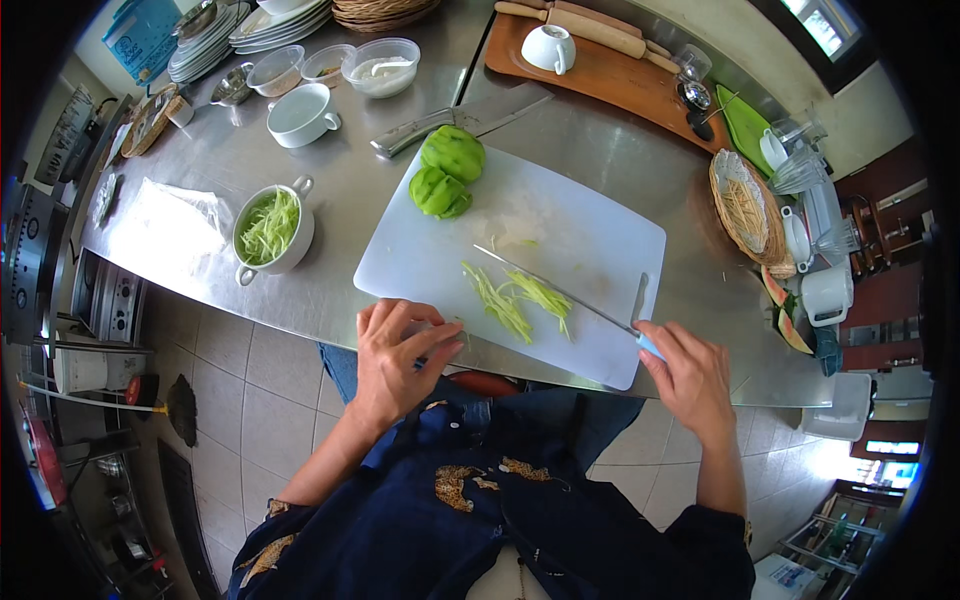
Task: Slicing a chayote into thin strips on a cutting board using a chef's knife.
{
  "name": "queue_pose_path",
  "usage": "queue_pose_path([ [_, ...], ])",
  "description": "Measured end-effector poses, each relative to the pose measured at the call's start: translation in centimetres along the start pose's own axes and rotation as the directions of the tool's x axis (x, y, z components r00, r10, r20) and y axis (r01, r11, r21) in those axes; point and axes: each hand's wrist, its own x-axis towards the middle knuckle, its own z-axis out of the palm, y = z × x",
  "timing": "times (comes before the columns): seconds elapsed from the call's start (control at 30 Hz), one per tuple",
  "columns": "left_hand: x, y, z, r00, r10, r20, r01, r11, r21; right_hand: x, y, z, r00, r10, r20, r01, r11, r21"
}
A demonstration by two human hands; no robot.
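My right hand (pixel 688 375) grips the light blue handle of a narrow kitchen knife (pixel 564 291), its blade slanting over the white cutting board (pixel 420 259). Below the blade lie two small heaps of pale green shreds (pixel 501 304). My left hand (pixel 405 356) hovers at the board's near edge, fingers curled and thumb close to the index fingertip; whether a thin shred is pinched there is unclear. Two green fruits (pixel 452 154) with ridged, cut surfaces rest at the board's far left corner. Left of the board, a white two-handled bowl (pixel 292 251) holds more shreds (pixel 268 229).
A cleaver (pixel 450 124) lies beyond the board on the steel table (pixel 337 187). Behind stand an empty white cup (pixel 301 116), plastic tubs (pixel 381 69) and stacked plates (pixel 206 52). A wooden board (pixel 600 75) carries rolling pins (pixel 592 31). To the right sits a wicker basket (pixel 720 195).
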Motion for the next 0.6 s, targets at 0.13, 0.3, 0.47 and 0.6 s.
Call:
queue_pose_path([
  [0.13, -0.4, 0.2, 0.9, 0.996, 0.063, -0.063, -0.063, 0.998, 0.015, -2.3, -1.4, 1.3, 0.994, 0.076, -0.074, -0.061, 0.981, 0.186],
  [0.3, -0.7, 0.4, 1.1, 0.993, -0.045, -0.111, 0.051, 0.998, 0.046, -3.5, -3.8, 2.1, 0.996, 0.076, 0.046, -0.086, 0.950, 0.299],
  [0.47, -1.5, 1.1, 1.1, 0.991, -0.066, -0.114, 0.075, 0.994, 0.077, -2.3, -4.3, 2.1, 0.986, 0.150, 0.070, -0.163, 0.954, 0.250],
  [0.6, -1.4, 2.0, 1.6, 0.981, -0.138, -0.134, 0.155, 0.980, 0.124, -2.1, -5.4, 2.9, 0.992, 0.112, 0.062, -0.126, 0.944, 0.305],
])
